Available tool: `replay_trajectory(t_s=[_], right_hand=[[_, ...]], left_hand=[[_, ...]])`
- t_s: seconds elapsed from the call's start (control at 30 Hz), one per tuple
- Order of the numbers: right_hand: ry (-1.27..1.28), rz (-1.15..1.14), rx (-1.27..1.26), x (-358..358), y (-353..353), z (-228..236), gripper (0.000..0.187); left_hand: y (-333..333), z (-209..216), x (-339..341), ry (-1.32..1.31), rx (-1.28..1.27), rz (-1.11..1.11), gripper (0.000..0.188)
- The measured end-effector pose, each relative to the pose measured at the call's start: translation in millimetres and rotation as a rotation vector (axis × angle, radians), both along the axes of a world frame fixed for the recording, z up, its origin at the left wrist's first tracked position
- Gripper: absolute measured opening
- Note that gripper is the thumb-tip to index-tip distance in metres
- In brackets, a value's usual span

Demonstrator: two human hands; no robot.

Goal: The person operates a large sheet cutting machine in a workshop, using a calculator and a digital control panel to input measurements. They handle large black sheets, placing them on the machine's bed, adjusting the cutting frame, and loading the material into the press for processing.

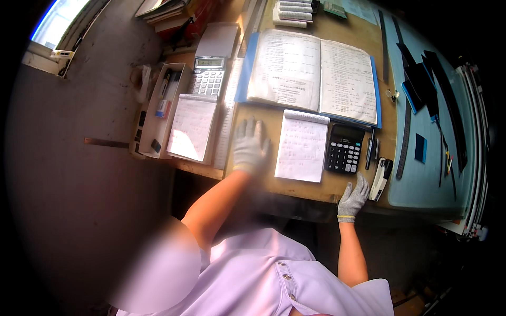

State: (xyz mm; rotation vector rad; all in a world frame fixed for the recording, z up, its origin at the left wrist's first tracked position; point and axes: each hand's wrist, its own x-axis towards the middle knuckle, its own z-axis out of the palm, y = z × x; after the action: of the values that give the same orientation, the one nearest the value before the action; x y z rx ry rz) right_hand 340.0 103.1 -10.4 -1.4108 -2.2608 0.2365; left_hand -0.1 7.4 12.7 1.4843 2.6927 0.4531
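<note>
Both my hands wear grey knit gloves. My left hand lies flat on the brown tabletop, fingers stretched out and holding nothing. Just right of it lies a white notepad with handwriting. My right hand rests at the table's near edge, fingers extended, between a black calculator and a white-and-black stapler. Pens lie beside the calculator. Beyond the notepad, an open book of written pages lies on a blue folder.
At left stand a silver calculator, a second notepad and an open box with stationery. A pale blue-green mat at right holds dark strips and a small blue piece. Stacked booklets sit at the back.
</note>
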Motion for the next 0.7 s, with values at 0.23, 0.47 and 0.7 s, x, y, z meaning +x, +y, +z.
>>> replay_trajectory(t_s=[0.23, 0.47, 0.7], right_hand=[[-0.01, -0.002, -0.003, 1.8, 1.2, -3.5, 0.045], [-0.016, 0.002, 0.011, -0.3, 0.7, -0.7, 0.045], [0.003, 0.005, 0.006, 2.0, 0.0, -1.5, 0.045]], left_hand=[[1.3, 2.8, -1.6, -0.006, -0.036, -0.008, 0.062], [-0.1, 2.1, 0.6, 0.015, 0.004, -0.003, 0.061], [1.6, 2.8, 1.2, 0.044, 0.038, -0.011, 0.06]])
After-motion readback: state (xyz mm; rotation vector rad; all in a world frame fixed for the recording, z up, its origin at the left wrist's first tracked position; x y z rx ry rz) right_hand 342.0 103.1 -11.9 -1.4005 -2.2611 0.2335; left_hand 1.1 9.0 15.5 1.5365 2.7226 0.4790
